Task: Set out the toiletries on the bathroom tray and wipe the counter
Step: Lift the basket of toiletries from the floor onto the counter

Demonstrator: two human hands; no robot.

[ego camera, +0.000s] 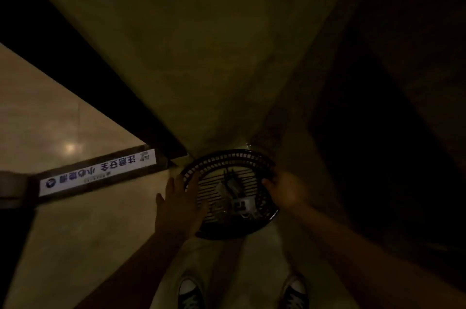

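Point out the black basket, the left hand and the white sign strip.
black basket (228, 156): head view, far slotted rim.
left hand (180, 204): head view, back of the hand.
white sign strip (98, 172): head view, middle of its printed face.

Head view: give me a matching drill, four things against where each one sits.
Things:
1 left hand
2 right hand
3 white sign strip
4 sneakers

Places:
A bottom edge of the frame
B right rim of the black basket
C left rim of the black basket
D on the floor, left of the black basket

Pairs: 1-C, 2-B, 3-D, 4-A
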